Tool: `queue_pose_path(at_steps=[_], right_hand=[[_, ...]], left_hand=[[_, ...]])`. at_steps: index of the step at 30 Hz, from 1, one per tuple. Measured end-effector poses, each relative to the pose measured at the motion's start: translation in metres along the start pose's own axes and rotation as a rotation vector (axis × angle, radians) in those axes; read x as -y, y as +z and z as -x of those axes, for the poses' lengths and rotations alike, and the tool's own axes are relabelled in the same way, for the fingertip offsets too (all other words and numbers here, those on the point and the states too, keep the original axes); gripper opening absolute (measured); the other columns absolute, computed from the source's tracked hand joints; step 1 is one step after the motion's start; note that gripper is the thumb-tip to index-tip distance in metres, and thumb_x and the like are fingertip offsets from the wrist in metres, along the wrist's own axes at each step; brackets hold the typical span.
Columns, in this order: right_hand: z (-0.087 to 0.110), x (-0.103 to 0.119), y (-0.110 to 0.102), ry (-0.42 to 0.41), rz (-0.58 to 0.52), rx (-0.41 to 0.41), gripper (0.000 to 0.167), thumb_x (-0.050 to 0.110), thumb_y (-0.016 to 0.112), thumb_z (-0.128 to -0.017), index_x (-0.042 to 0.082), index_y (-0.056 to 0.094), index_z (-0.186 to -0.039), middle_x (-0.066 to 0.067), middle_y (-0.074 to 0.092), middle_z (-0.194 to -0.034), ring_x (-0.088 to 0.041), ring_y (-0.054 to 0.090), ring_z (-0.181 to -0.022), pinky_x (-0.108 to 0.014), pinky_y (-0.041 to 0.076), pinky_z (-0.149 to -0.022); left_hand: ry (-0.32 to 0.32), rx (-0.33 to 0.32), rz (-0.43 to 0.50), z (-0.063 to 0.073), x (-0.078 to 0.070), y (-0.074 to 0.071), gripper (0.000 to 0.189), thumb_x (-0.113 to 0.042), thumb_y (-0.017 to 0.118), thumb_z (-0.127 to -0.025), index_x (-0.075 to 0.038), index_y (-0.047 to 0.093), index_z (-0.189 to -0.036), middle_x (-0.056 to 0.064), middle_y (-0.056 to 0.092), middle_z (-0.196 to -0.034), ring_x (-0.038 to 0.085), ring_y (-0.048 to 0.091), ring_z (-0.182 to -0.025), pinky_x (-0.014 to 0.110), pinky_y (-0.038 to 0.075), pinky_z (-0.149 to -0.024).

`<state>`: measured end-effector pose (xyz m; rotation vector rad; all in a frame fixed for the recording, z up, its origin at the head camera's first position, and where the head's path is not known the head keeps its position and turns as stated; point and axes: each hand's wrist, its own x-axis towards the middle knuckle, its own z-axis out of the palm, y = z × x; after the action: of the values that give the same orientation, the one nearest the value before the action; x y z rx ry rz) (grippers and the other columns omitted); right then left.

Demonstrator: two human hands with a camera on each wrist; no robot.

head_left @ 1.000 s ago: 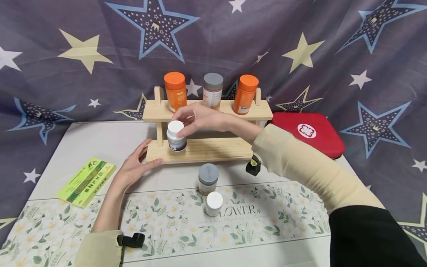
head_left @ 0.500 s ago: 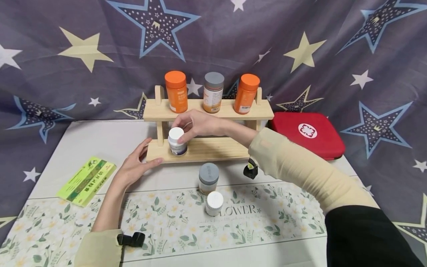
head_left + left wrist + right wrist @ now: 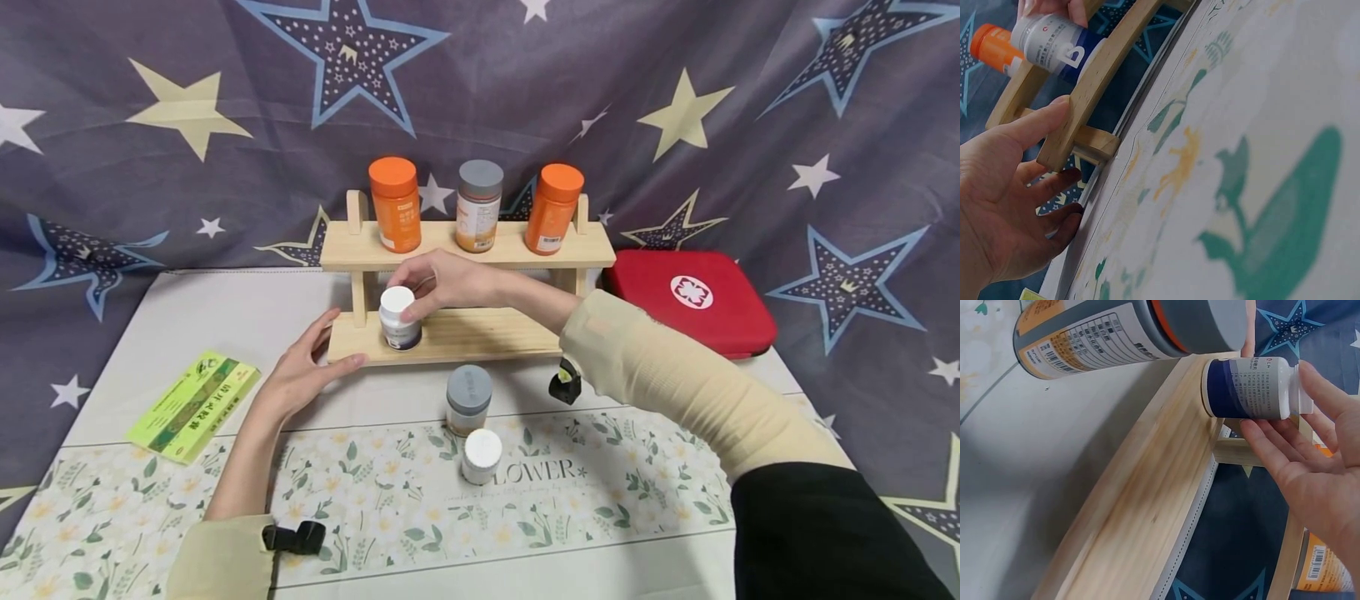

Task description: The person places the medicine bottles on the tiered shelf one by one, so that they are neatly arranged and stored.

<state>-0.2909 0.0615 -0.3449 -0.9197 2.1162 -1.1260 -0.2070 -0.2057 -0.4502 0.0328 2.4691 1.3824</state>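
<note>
My right hand holds a small white pill bottle with a dark blue band, thumb on one side and fingers on the other. The bottle stands upright at the left end of the lower board of a wooden two-tier shelf. In the right wrist view, the base of the bottle meets the board. My left hand grips the left end of that lower board. In the left wrist view, the thumb presses one face of the board while the fingers lie around its end.
Two orange bottles flank a grey-capped bottle on the upper board. In front stand another grey-capped bottle and a white-capped one. A green box lies left, a red case right.
My right hand has lowered the white bottle slightly toward the front of the lower board, where it now stands. The left hand has stayed at the shelf's end.
</note>
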Motion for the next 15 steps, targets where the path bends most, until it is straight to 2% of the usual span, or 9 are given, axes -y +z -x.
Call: queue_pose_path(at_steps=[7, 15], right_hand=[[0.006, -0.004, -0.001, -0.010, -0.022, -0.026, 0.049, 0.008, 0.077, -0.091, 0.003, 0.061, -0.137, -0.015, 0.068, -0.134, -0.021, 0.065, -0.123, -0.028, 0.053, -0.109], [0.031, -0.014, -0.003, -0.006, -0.062, -0.107, 0.047, 0.009, 0.074, -0.094, 0.002, 0.059, -0.138, -0.015, 0.068, -0.131, -0.022, 0.067, -0.122, -0.031, 0.056, -0.107]], left_hand=[[0.004, -0.002, 0.001, 0.000, 0.001, 0.000, 0.107, -0.050, 0.076, -0.091, -0.025, 0.005, -0.168, 0.019, 0.021, -0.172, 0.042, 0.017, -0.160, 0.060, 0.018, -0.131], [0.004, -0.006, 0.004, 0.001, 0.000, 0.000, 0.108, -0.049, 0.077, -0.091, -0.025, 0.005, -0.168, 0.018, 0.022, -0.172, 0.042, 0.017, -0.160, 0.059, 0.017, -0.131]])
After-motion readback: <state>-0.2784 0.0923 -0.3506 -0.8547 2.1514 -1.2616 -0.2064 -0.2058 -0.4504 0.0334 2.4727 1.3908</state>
